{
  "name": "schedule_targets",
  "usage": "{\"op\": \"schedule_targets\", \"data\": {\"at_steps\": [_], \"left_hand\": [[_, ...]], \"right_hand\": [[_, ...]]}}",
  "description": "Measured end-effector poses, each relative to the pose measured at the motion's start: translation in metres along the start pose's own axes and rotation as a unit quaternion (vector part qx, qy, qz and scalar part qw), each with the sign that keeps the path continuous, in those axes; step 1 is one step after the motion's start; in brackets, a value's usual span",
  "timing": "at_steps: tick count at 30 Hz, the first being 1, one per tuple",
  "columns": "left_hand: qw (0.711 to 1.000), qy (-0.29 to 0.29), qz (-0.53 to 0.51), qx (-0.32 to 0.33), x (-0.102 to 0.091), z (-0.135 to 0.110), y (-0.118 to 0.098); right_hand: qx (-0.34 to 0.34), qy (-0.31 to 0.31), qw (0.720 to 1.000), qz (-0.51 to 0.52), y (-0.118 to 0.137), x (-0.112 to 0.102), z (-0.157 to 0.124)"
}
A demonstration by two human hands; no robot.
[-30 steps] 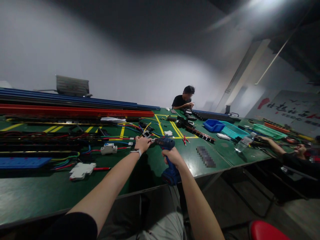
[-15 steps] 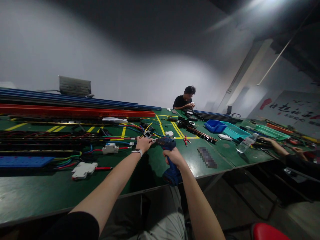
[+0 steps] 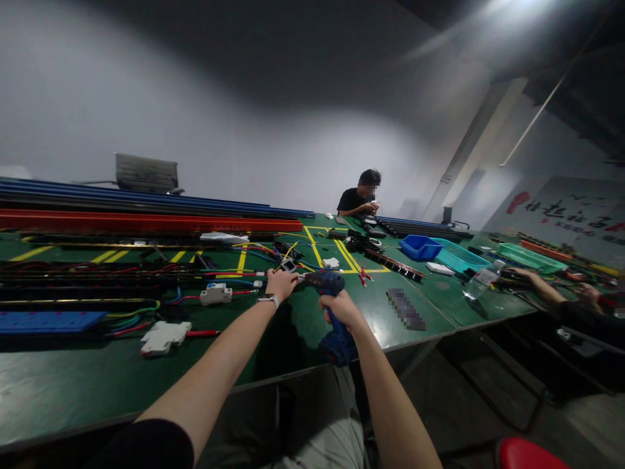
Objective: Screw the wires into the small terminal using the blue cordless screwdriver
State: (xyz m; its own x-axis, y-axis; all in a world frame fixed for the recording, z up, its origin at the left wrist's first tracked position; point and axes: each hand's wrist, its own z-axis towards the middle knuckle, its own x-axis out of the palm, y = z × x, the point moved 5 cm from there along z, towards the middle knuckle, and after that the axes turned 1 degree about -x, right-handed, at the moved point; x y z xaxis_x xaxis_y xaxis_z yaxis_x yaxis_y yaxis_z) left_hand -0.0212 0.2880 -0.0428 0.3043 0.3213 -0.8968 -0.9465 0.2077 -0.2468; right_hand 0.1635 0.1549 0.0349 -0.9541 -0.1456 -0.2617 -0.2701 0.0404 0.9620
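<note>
My right hand (image 3: 342,306) is wrapped round the handle of a blue cordless drill (image 3: 334,329). The drill lies level, its nose pointing left at my left hand (image 3: 282,284). Closed fingers of my left hand grip a small module with a dark face and pale frame (image 3: 288,264); the drill's tip meets it, though the fingers hide the exact contact. Coloured wires (image 3: 263,249) run near this module. To the left on the green table (image 3: 117,378) lie a white circuit breaker (image 3: 216,294) and, closer to me, another white breaker (image 3: 163,337) with a red lead.
Long black strips with wiring and a blue socket strip (image 3: 53,321) lie left, before an orange rail (image 3: 146,220). Rightward are red-handled pliers (image 3: 364,277), a blurred dark slab (image 3: 405,309), a blue bin (image 3: 420,247) and a bottle (image 3: 482,281). Co-workers sit opposite and at right.
My hands, the drill and the small module hold nearly the same place. The view has shifted very slightly. At the right, a co-worker's hand has moved a little.
</note>
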Motion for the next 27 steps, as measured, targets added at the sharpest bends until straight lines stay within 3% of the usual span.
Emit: {"op": "schedule_targets", "data": {"at_steps": [27], "left_hand": [[1.0, -0.007, 0.008, 0.007, -0.002, 0.0, -0.003]], "right_hand": [[-0.006, -0.004, 1.0, -0.007, 0.011, 0.001, -0.01]]}}
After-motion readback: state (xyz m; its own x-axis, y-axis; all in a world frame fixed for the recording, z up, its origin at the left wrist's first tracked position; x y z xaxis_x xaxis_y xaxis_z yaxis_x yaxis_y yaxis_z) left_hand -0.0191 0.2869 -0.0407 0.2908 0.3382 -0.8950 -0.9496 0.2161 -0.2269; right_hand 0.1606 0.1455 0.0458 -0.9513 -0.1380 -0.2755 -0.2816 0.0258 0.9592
